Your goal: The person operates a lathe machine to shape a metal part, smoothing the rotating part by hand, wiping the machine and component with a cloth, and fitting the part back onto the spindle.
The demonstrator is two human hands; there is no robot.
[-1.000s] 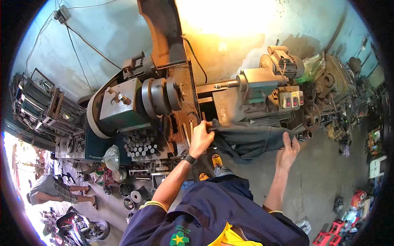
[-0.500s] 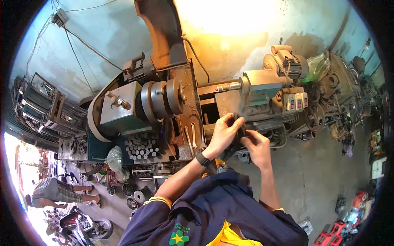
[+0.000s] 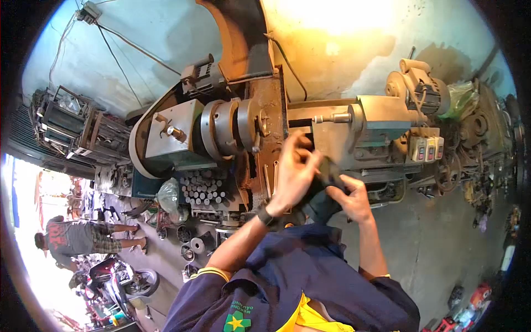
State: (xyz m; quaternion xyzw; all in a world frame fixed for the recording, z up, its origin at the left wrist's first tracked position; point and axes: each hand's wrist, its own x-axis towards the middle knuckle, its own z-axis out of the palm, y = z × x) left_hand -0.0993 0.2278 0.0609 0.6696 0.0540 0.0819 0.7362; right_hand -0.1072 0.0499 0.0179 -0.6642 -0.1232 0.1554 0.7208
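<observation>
A dark, limp, cloth-like thing [image 3: 325, 202] hangs in front of my chest; its exact kind is unclear. My right hand [image 3: 354, 200] pinches its right side between thumb and bent fingers. Close by on the left is my left hand [image 3: 294, 176], wearing a black wristband [image 3: 266, 215]. Its raised fingers are smeared by motion, and the thumb side reaches the dark thing's upper edge; whether it grips is not clear. Behind the hands stands a lathe-like machine with a round chuck [image 3: 247, 126] and a tailstock [image 3: 381, 116]. Two wrenches [image 3: 271, 180] lie left of my left hand.
Several short metal cylinders [image 3: 203, 188] stand on the bench, beside a plastic bag [image 3: 168, 195]. Switch boxes [image 3: 426, 149] sit at the machine's right. Far left, another person [image 3: 83, 238] bends near a motorbike [image 3: 121, 282].
My left hand has lifted slightly and moved left, away from my right hand. More of the dark thing shows between them. The view has shifted, so the machine appears farther right.
</observation>
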